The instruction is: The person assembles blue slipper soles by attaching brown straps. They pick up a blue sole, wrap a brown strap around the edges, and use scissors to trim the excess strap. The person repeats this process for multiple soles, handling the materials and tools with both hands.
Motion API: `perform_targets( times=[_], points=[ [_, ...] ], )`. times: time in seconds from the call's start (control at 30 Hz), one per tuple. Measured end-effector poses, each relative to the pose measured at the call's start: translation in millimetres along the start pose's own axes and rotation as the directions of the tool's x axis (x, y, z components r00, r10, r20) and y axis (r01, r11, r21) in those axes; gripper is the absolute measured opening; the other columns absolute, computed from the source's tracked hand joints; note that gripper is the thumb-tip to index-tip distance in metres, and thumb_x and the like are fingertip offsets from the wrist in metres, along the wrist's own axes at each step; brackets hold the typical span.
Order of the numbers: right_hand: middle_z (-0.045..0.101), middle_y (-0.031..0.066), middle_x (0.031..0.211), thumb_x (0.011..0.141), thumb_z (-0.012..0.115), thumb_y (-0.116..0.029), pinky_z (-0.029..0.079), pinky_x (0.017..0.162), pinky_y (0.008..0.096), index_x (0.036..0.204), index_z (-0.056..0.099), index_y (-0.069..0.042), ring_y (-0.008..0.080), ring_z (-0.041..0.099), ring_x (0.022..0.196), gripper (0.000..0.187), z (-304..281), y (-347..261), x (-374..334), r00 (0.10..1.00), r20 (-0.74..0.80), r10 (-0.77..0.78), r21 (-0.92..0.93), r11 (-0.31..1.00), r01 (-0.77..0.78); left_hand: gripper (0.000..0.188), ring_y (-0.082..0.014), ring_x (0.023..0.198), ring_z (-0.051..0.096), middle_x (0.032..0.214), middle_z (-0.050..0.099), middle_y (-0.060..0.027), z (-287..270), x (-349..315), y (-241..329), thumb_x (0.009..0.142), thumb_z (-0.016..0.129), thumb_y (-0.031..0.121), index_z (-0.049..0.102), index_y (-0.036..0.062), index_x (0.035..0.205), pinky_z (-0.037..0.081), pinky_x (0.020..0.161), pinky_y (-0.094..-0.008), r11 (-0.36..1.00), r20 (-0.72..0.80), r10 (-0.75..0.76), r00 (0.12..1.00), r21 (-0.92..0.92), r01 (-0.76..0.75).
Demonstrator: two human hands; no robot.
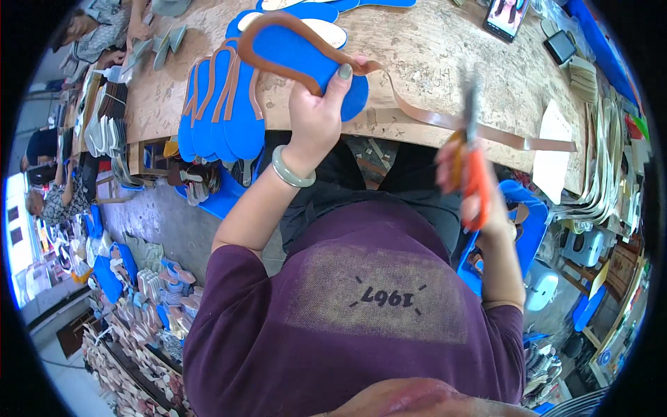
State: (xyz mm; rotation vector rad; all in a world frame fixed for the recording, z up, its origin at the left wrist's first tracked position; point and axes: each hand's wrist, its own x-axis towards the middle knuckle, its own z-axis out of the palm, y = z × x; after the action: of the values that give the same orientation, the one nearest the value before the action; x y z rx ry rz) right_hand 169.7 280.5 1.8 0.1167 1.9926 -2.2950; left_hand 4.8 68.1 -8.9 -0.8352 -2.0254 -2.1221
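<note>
My left hand (321,111) grips a blue insole (292,52) above the table's near edge, thumb on top of it. A brown strip edges the insole's front and sides. From beside my fingers the loose end of that brown strip (445,121) trails rightward over the tabletop. My right hand (462,174) is closed round orange-handled scissors (474,184), blurred by motion, their blades pointing away from me over the strip. Left of my left hand, several blue insoles (226,132) with brown edging lie overlapped at the table's edge.
More blue and white insoles (326,31) lie at the table's far side. A phone (506,17) and a dark box (559,47) sit far right, near hanging strips (601,160) and a white sheet (552,153). Blue bins (511,222) stand below. Other people work at the left.
</note>
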Motion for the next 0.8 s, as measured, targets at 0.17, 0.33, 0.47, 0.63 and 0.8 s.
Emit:
perform_targets(
  times=[0.17,0.33,0.47,0.63,0.8],
  points=[
    [0.05,0.0045,0.094,0.063,0.076,-0.06,0.043,0.073,0.025,0.13,0.038,-0.005,0.0137,0.052,0.08,0.095,39,29,-6,0.991,0.051,0.125,-0.113,0.986,-0.119,0.025,-0.0237,0.093,0.049,0.098,0.051,-0.0085,3,-12,-3,0.08,0.069,0.012,0.062,0.0054,0.102,0.042,0.081,-0.0321,0.769,0.148,0.433,0.889,0.455,-0.45],
    [0.059,0.0174,0.102,0.072,0.074,-0.051,0.046,0.083,0.0356,0.125,0.041,-0.004,0.0289,0.06,0.092,0.078,45,32,9,0.999,0.0,-0.035,-0.349,0.937,0.033,0.038,-0.0209,0.084,0.047,0.09,0.048,-0.0025,-3,-21,4,0.064,0.078,0.019,0.066,0.0143,0.1,0.039,0.074,-0.0305,0.605,0.368,0.533,0.762,0.464,-0.647],
    [0.059,0.0164,0.093,0.077,0.074,-0.039,0.046,0.078,0.0363,0.123,0.044,-0.003,0.0269,0.06,0.086,0.065,49,21,19,1.0,-0.021,0.01,-0.385,0.923,-0.017,0.038,-0.0201,0.082,0.047,0.087,0.048,-0.0017,-8,-20,3,0.064,0.078,0.019,0.067,0.0132,0.099,0.039,0.074,-0.0307,0.645,0.366,0.467,0.805,0.482,-0.593],
    [0.058,0.0009,0.065,0.075,0.078,-0.029,0.037,0.045,0.0209,0.115,0.059,-0.007,0.0057,0.049,0.049,0.049,25,-1,41,0.972,-0.052,0.23,-0.325,0.916,-0.234,0.02,-0.016,0.088,0.063,0.097,0.066,-0.0085,-17,-5,8,0.093,0.056,0.015,0.059,0.0008,0.106,0.05,0.079,-0.029,0.898,0.127,-0.385,0.914,-0.179,0.402],
    [0.066,0.0169,0.086,0.079,0.064,-0.035,0.051,0.074,0.0402,0.111,0.065,-0.015,0.0319,0.065,0.083,0.038,-32,-12,113,0.953,-0.227,-0.199,-0.921,0.362,-0.144,0.025,-0.0228,0.092,0.065,0.098,0.066,-0.0165,-17,3,10,0.094,0.053,0.017,0.054,-0.0003,0.112,0.055,0.079,-0.0339,0.749,0.187,-0.425,0.885,-0.476,0.461]
  ],
)
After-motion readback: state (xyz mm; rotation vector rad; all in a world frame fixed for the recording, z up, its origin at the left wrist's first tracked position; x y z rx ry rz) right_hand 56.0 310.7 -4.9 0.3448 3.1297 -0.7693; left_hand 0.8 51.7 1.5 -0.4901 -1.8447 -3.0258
